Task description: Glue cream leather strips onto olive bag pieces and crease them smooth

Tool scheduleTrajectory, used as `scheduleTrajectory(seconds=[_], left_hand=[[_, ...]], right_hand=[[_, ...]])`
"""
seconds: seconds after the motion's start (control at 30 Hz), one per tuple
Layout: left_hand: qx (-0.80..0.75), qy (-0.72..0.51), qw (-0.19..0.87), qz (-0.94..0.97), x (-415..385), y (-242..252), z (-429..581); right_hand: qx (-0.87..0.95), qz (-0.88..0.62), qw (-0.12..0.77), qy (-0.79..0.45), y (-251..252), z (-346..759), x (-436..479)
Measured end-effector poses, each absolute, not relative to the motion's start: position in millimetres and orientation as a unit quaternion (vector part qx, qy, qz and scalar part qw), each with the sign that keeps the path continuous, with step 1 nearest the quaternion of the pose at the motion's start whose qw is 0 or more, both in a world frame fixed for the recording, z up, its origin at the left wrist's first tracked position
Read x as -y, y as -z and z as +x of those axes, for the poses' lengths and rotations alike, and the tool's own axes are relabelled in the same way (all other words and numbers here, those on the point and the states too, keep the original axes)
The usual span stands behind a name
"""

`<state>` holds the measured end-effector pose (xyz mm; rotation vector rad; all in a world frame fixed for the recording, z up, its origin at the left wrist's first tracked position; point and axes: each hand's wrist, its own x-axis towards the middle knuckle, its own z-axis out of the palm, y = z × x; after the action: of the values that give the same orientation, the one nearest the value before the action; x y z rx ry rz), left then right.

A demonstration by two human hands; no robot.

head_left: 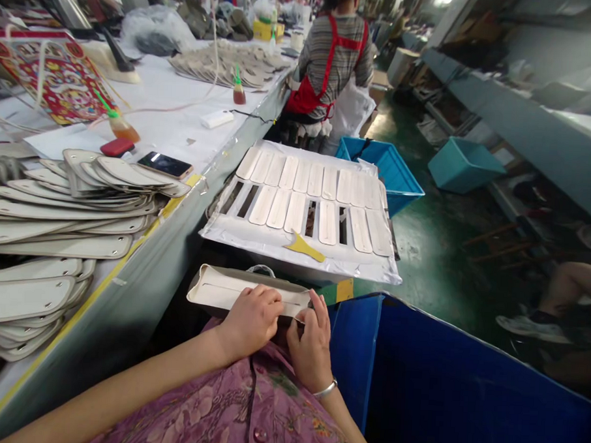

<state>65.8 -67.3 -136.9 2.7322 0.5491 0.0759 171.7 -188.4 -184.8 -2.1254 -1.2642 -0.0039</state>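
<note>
One cream-and-grey piece (224, 289) is being held before one purple shirt (218, 414), fingers of the left hand (255, 316) gripping its edge, the right hand (314, 349) pinching one end. Apparently one yellow tool (305, 247) is lying beyond.

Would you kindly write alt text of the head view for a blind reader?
Left hand and right hand hold a long white-topped piece. Ahead, pale panels lie in two rows on a white stand, beside a worktable with stacked panels.

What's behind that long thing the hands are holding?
Behind the long thing, a white board shows, with two rows of pale panels and a yellow piece on top. Whatever the long thing covers can't be seen.
</note>
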Motion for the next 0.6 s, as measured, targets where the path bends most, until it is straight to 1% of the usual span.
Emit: scheduleTrajectory(seconds=[0.1,0.2,0.27,0.37,0.43,0.6], left_hand=[[-0.193,0.002,0.168,0.967,65,135,73],[-0.189,0.009,0.166,0.968,63,134,74],[-0.189,-0.002,0.164,0.968,61,133,69],[-0.188,-0.047,0.160,0.968,50,131,46],[-0.182,-0.062,0.166,0.967,38,130,26],[-0.182,-0.054,0.168,0.967,25,130,-1]], right_hand=[[0.483,-0.818,0.303,0.073,184,169,192],[0.585,-0.752,0.272,0.134,183,162,204],[0.654,-0.703,0.239,0.144,185,157,211],[0.672,-0.694,0.203,0.160,189,150,215],[0.665,-0.701,0.197,0.168,194,147,215],[0.681,-0.686,0.177,0.185,206,137,200]])
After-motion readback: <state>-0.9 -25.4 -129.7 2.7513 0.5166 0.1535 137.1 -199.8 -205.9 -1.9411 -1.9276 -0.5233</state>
